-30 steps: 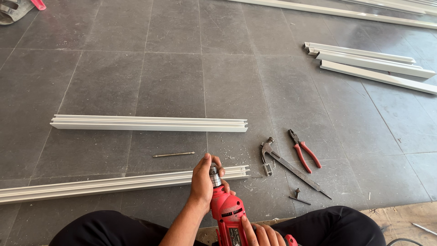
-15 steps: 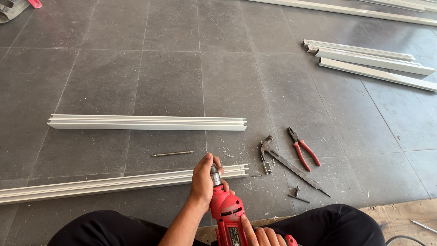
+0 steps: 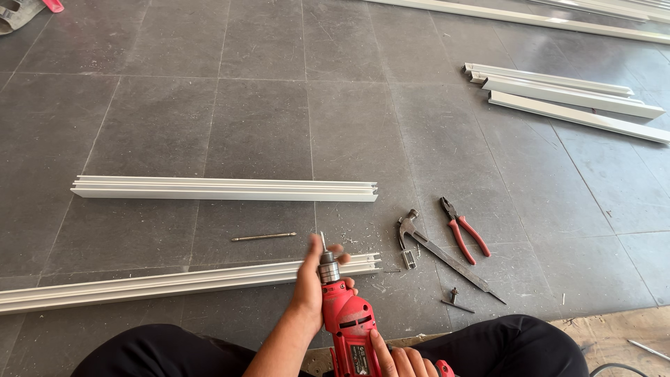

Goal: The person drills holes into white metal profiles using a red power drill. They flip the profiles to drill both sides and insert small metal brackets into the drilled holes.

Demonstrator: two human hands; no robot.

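A: Surface? Drill?
B: Grey tiled floor [image 3: 209,126]; white channel [image 3: 223,188] at 10 o'clock of red drill [image 3: 347,318], second channel [image 3: 160,283] at 9, hammer [image 3: 412,234] at 2.
A: Hands? Hidden parts?
B: Left hand [image 3: 310,279] wrapped around chuck; right hand [image 3: 401,359] on body, cropped, grip unclear.

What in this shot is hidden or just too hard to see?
- Right hand and the red drill handle: cut off by the head view's bottom edge.
- Drill chuck: partly wrapped by the left hand.
- Near white rail: runs off the left edge.
- Small dark part by the hammer: too small to identify.
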